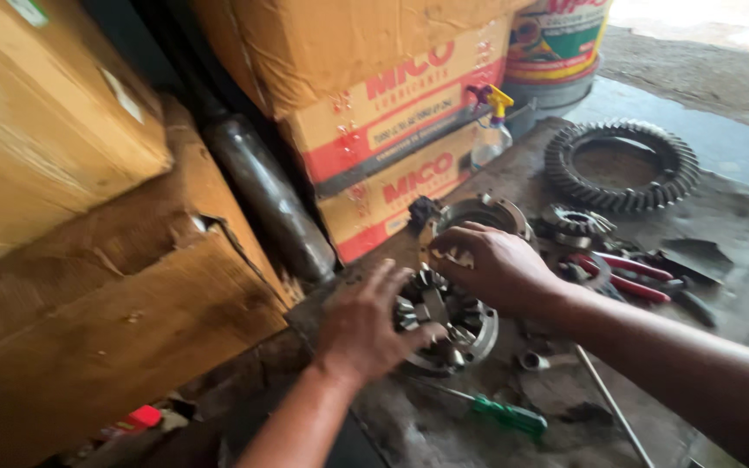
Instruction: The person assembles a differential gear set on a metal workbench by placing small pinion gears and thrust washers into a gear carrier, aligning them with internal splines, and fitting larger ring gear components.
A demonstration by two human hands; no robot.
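A round metal gear assembly (454, 319) with several small toothed gears inside lies on the greasy work surface (739, 208). My left hand (366, 325) rests flat on its left side, thumb against the gears. My right hand (487, 264) reaches over the top of it, fingers curled on its upper edge. Behind my right hand stands a second round metal housing (487, 211).
A large toothed ring gear (621, 165) lies at the back right, a smaller gear (576, 224) nearer. Red-handled pliers (630, 273), a green-handled screwdriver (504, 414), a thin rod (613, 403), a spray bottle (491, 130), stacked cardboard boxes (392, 113) and a steel cylinder (270, 195) surround the spot.
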